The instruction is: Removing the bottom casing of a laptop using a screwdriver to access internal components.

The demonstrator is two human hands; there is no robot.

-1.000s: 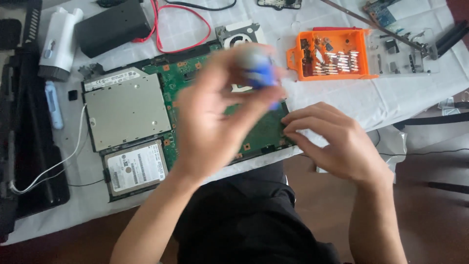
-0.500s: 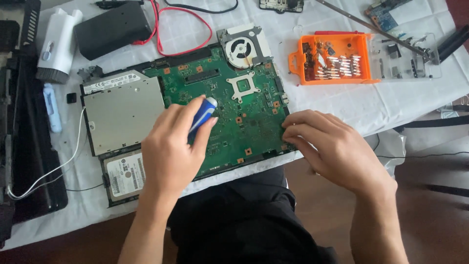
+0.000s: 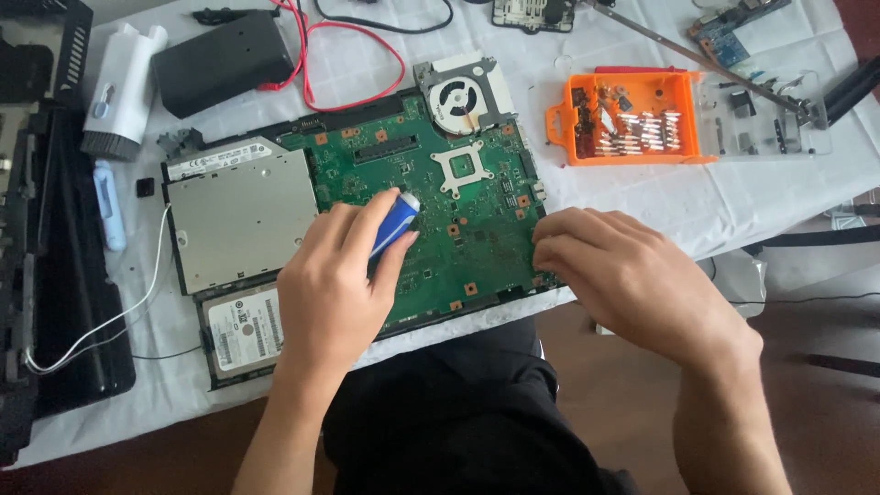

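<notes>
A green laptop circuit board lies on the white cloth, with a cooling fan at its far end. My left hand is shut on a blue and white screwdriver handle, held down against the board's left-middle part. Resting on the board's near right edge, my right hand has its fingers curled and pressing there. A silver optical drive and a hard disk sit left of the board.
An orange case of screwdriver bits stands at the back right with a clear lid beside it. A black battery, red wire, white brush tool and black laptop shell lie to the left.
My left hand came down from a raised, blurred position to the board with the screwdriver, and has stayed there. My right hand has hardly moved.
</notes>
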